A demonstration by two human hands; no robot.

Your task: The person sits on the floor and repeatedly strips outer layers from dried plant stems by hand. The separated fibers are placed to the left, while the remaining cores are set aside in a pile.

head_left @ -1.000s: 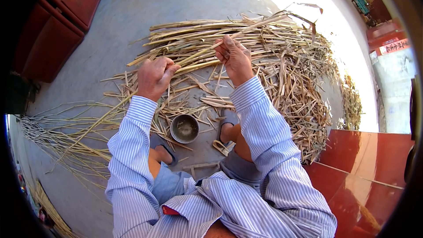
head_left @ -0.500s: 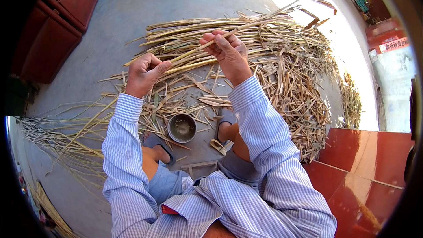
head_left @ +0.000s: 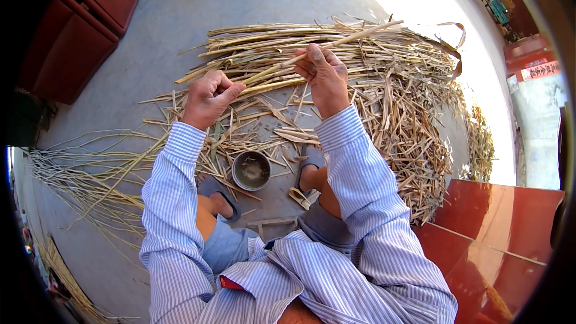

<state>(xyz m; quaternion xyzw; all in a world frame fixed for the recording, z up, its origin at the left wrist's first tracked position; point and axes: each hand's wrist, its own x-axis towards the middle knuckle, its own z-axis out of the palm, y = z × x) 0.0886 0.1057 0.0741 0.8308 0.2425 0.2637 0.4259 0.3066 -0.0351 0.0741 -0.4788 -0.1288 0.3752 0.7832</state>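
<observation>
A long pale dry stalk (head_left: 363, 33) runs slantwise between my hands, its far end up to the right. My left hand (head_left: 205, 99) is closed on its lower end, thumb pressed against the curled fingers. Further along, my right hand (head_left: 327, 86) grips the same stalk between thumb and fingers. Behind both hands lies a bundle of similar stalks (head_left: 240, 42) on the floor. A curled brown leaf strip (head_left: 461, 60) shows at the bundle's right end; whether it is joined to the held stalk I cannot tell.
Husks and leaf scraps (head_left: 399, 138) heap up at the right. Between my feet stands a round metal bowl (head_left: 251, 171). Thin peeled-looking stalks (head_left: 78, 171) fan out at the left. A dark red sofa (head_left: 75, 42) and glossy red panels (head_left: 474, 246) flank the floor.
Both hands have shifted right, still on the stalk. The stalk's far end sits lower and shows shorter. The brown leaf strip has dropped toward the bundle's right end.
</observation>
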